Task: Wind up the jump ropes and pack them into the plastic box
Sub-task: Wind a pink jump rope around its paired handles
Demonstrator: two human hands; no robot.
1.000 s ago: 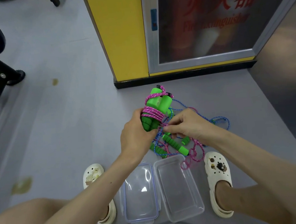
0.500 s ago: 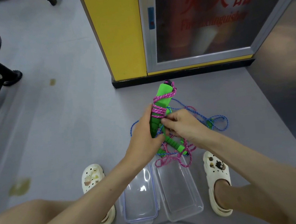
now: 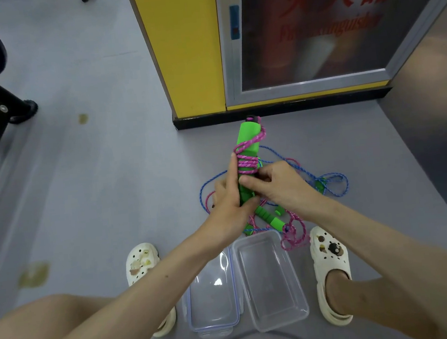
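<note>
Left hand (image 3: pixel 229 204): I grip the low end of the green handles (image 3: pixel 246 139), held upright.
Right hand (image 3: pixel 276 186): I pinch the pink rope (image 3: pixel 247 164) against them, under its coils.
Blue rope (image 3: pixel 327 184): tangled on the floor (image 3: pixel 95 181) beneath my hands.
Box (image 3: pixel 299 293): open between my shoes (image 3: pixel 331 254), lid (image 3: pixel 211 296) beside its left edge.
Room: cabinet (image 3: pixel 186 50) just beyond the handles; wide floor to my left.

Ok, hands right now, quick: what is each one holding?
Left hand: grips the green handles.
Right hand: pinches the pink rope wound on the handles.
</note>
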